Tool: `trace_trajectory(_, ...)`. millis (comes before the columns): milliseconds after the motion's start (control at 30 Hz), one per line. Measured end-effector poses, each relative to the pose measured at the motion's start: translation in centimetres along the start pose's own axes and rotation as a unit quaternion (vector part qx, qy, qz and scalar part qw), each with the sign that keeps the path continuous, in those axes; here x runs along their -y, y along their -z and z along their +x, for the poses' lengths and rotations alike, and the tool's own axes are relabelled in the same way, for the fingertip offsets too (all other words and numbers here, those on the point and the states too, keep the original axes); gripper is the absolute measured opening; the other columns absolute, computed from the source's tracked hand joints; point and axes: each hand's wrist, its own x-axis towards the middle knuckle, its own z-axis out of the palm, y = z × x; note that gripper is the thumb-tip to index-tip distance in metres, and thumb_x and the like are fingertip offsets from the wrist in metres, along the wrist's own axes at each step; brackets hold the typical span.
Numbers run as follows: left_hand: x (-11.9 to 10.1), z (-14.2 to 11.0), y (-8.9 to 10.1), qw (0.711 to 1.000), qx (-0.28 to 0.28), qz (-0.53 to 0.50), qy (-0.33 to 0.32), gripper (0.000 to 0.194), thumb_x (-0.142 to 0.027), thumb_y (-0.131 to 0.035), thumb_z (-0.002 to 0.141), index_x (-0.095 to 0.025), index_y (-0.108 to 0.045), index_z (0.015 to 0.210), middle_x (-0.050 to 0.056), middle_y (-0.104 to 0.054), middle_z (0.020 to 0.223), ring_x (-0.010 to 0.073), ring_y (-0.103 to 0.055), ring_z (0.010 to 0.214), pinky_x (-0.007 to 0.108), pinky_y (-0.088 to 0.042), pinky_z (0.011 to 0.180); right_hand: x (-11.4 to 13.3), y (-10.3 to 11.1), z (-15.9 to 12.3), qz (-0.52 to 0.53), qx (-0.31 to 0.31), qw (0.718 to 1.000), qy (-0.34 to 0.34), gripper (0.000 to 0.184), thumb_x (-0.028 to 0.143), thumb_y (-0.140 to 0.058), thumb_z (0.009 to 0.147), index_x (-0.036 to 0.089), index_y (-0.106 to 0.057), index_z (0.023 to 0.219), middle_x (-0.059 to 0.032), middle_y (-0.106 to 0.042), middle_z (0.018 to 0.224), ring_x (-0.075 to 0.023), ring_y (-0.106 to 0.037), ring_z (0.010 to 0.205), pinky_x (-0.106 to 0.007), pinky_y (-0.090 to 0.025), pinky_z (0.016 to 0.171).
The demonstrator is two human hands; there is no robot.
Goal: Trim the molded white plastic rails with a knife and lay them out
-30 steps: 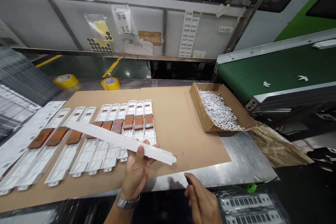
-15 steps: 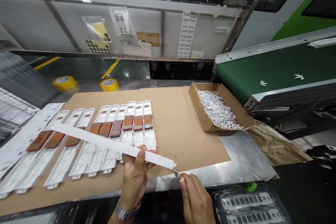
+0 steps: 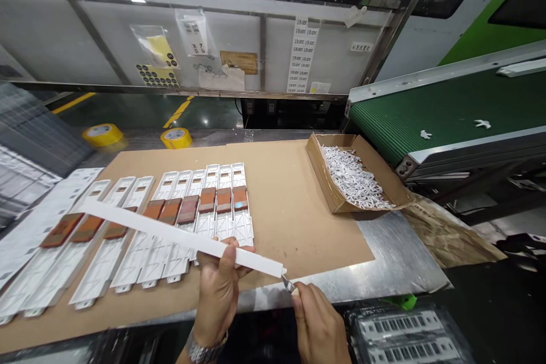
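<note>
A long white plastic strip [image 3: 170, 231] slants across the view, its near right end tipped low. My left hand [image 3: 219, 281] is closed around it close to that end, thumb on top. In my right hand [image 3: 322, 321] is a small knife [image 3: 289, 284]; its blade touches or nearly touches the strip's right end, and the fingers hide most of the handle. Behind the strip lie several white plastic trays [image 3: 96, 270] side by side, each with a reddish-brown block [image 3: 207, 199] across its middle.
A cardboard box [image 3: 322, 182] of small white plastic pieces [image 3: 352, 176] stands at the right on the cardboard sheet [image 3: 281, 193]. Beyond it runs a green conveyor belt [image 3: 452, 108]. Two yellow tape rolls [image 3: 176, 137] sit at the back left. Wrapped parts [image 3: 405, 333] lie lower right.
Almost nothing differs. Both hands, the strip and the knife keep nearly the same place, with the blade still at the strip's right end; the view has shifted very slightly.
</note>
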Motion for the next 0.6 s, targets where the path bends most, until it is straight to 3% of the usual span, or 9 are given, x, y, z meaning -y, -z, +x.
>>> trace_trajectory(233, 0.1, 0.1, 0.0, 1.000, -0.002, 0.011, 0.020, 0.038, -0.042, -0.070, 0.069, -0.021, -0.046, 0.089, -0.003, -0.055, 0.082, 0.0160, -0.063, 0.074, 0.028, -0.053, 0.062, -0.5, -0.3, -0.2, -0.040, -0.021, 0.999, 0.002, 0.018, 0.019, -0.035, 0.095, 0.015, -0.050, 0.104, -0.0059, -0.059, 0.076, -0.0179, -0.058, 0.067, -0.028, -0.045, 0.058)
trace_trajectory(400, -0.8, 0.0, -0.5, 0.998, 0.010, -0.002, 0.055, 0.044, -0.047, -0.073, 0.063, -0.021, -0.047, 0.087, -0.003, -0.055, 0.078, 0.0182, -0.064, 0.069, 0.027, -0.052, 0.055, -1.8, -0.1, 0.2, -0.014, -0.027, 0.996, -0.081, 0.026, 0.026, -0.032, 0.096, 0.019, -0.056, 0.098, -0.0053, -0.063, 0.076, -0.0176, -0.062, 0.067, -0.026, -0.047, 0.057)
trace_trajectory(500, -1.5, -0.2, 0.5, 0.993, 0.078, -0.001, 0.087, 0.041, -0.045, -0.070, 0.068, -0.024, -0.048, 0.095, -0.003, -0.056, 0.078, 0.0167, -0.062, 0.063, 0.026, -0.050, 0.049, -2.9, 0.2, 0.5, 0.092, 0.011, 0.984, -0.150, 0.029, 0.031, -0.031, 0.097, 0.021, -0.058, 0.104, -0.0053, -0.066, 0.086, -0.0153, -0.064, 0.074, -0.022, -0.049, 0.063)
trace_trajectory(600, -1.4, -0.1, 2.9, 0.967, 0.178, 0.008, 0.183, 0.044, -0.046, -0.064, 0.072, -0.025, -0.049, 0.107, -0.002, -0.057, 0.071, 0.0115, -0.052, 0.042, 0.023, -0.041, 0.034, -4.6, 0.8, 1.1, 0.157, 0.006, 0.966, -0.207, 0.035, 0.037, -0.032, 0.096, 0.020, -0.057, 0.113, -0.0073, -0.066, 0.095, -0.0160, -0.064, 0.085, -0.022, -0.050, 0.070)
